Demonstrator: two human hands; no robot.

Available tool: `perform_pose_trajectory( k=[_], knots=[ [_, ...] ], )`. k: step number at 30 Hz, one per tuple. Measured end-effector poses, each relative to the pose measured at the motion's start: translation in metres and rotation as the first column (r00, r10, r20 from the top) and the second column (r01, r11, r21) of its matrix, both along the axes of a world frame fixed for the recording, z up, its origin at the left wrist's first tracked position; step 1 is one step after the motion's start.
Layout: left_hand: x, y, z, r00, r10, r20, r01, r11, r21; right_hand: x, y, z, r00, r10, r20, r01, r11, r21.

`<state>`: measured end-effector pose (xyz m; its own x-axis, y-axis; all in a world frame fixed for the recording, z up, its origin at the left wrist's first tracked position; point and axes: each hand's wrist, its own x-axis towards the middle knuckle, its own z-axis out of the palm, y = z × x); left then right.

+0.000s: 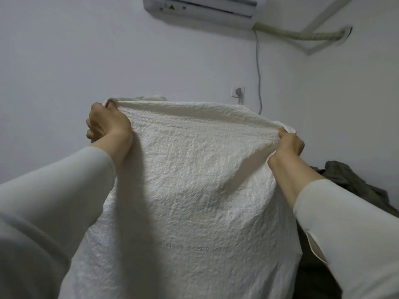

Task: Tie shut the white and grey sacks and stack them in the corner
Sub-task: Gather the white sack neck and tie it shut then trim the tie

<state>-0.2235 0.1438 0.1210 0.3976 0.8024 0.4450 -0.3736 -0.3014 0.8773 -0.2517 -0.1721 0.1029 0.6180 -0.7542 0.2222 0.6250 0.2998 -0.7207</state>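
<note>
A large white woven sack (pixel 190 190) fills the middle of the view, standing tall in front of me with faint printed digits low on its side. My left hand (pixel 106 123) grips the left corner of its top rim. My right hand (pixel 288 144) grips the right corner. The rim is pulled taut between the two hands. A bit of white fabric shows just behind the rim at the top left. A dark grey sack or cloth (pixel 356 182) lies crumpled at the right, behind my right forearm.
White walls meet in a corner at the right. An air conditioner (pixel 203 11) hangs high on the wall, with a wrapped pipe (pixel 302 35) running right. A wall socket (pixel 237 92) with a plug and a hanging cable sits just behind the sack.
</note>
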Motion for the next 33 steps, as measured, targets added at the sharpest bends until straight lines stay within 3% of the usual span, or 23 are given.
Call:
perform_pose_trajectory(
  k=[12, 18, 21, 25, 29, 33],
  knots=[
    [-0.168, 0.072, -0.037, 0.984, -0.128, -0.122, 0.128, 0.992, -0.012, -0.207, 0.079, -0.016, 0.989, -0.093, -0.112, 0.091, 0.995, -0.027],
    [-0.227, 0.105, -0.072, 0.953, -0.208, -0.222, 0.215, 0.977, 0.009, -0.296, 0.120, -0.046, 0.958, -0.171, -0.230, 0.148, 0.982, -0.114],
    [-0.249, 0.115, -0.090, 0.923, -0.283, -0.259, 0.275, 0.959, -0.066, -0.327, 0.122, -0.061, 0.938, -0.155, -0.312, 0.128, 0.986, -0.104],
    [-0.282, 0.121, -0.118, 0.847, -0.448, -0.287, 0.381, 0.887, -0.261, -0.354, 0.099, -0.093, 0.850, -0.003, -0.527, -0.064, 0.992, -0.110],
    [-0.320, 0.118, -0.157, 0.793, -0.506, -0.341, 0.451, 0.862, -0.230, -0.383, 0.091, -0.139, 0.793, 0.121, -0.597, -0.219, 0.971, -0.094],
    [-0.344, 0.095, -0.198, 0.740, -0.529, -0.415, 0.400, 0.842, -0.361, -0.400, 0.053, -0.193, 0.646, 0.054, -0.761, -0.151, 0.987, -0.058]
  ],
)
